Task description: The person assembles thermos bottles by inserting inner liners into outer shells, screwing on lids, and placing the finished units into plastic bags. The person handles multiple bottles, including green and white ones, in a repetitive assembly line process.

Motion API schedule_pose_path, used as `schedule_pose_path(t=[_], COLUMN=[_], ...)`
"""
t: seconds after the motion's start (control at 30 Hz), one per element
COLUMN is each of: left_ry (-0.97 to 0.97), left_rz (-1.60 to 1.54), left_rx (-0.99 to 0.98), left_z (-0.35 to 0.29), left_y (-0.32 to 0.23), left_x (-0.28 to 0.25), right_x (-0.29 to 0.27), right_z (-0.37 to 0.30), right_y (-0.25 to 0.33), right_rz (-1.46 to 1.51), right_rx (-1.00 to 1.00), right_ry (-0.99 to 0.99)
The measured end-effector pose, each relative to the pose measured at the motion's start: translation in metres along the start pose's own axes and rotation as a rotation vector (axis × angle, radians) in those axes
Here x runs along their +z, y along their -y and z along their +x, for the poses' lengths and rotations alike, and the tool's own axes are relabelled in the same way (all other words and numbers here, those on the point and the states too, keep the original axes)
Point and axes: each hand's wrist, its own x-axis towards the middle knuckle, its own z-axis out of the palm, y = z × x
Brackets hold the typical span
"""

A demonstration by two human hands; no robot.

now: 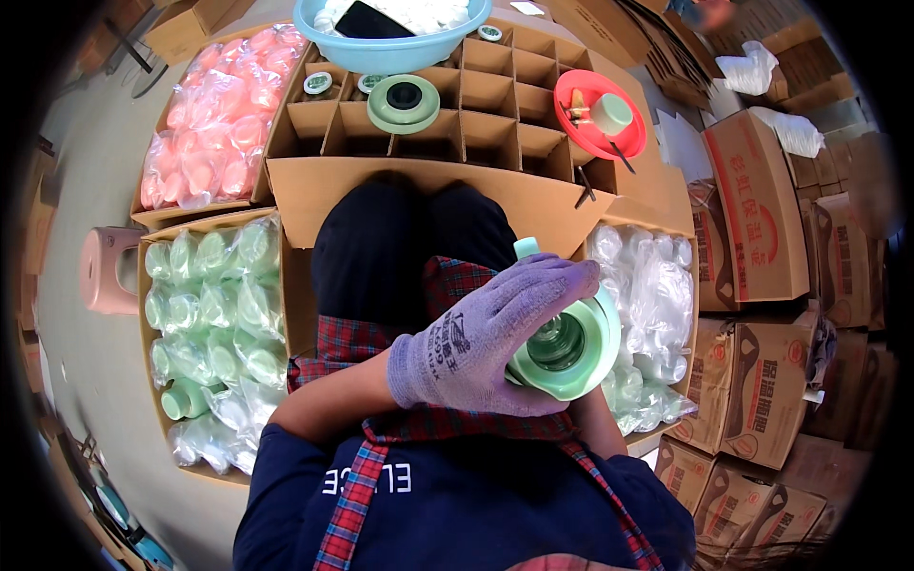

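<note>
A pale green vacuum flask (602,344) is tilted in front of my lap, its round mouth facing up toward me. Inside the mouth shows a shiny glass liner (555,343). My left hand (490,343), in a purple-grey work glove, is wrapped round the flask's near left side, thumb and fingers spread across its rim. A small green tab (526,248) sticks out beyond the fingers. Of my right arm (598,415) only the forearm shows below the flask; the hand itself is hidden behind it.
A divided carton (428,152) stands ahead, holding a green ring-shaped part (404,103), a blue basin (390,54) and a red bowl (600,112). Boxes of bagged pink parts (224,114), green parts (214,314) and clear-bagged parts (652,305) flank me. Stacked cartons (762,381) rise at right.
</note>
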Motion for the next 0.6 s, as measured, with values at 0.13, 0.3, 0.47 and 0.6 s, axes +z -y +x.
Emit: schedule_pose_path(t=[0.13, 0.3, 0.47, 0.6], left_ry=[-0.013, -0.179, -0.359, 0.119], left_rz=[0.002, 0.095, 0.042, 0.12], left_rx=[-0.054, -0.003, -0.358, -0.472], left_z=[-0.004, -0.031, -0.124, -0.105], left_y=[0.001, 0.02, 0.052, 0.044], left_x=[-0.006, -0.014, -0.01, -0.079], right_x=[0.002, -0.014, -0.066, 0.002], right_z=[-0.005, -0.021, 0.014, 0.079], right_y=[0.001, 0.02, 0.117, 0.175], right_rz=[0.032, 0.016, -0.132, -0.662], right_rx=[-0.001, -0.044, -0.033, -0.405], right_ry=[-0.027, 0.003, 0.361, 0.671])
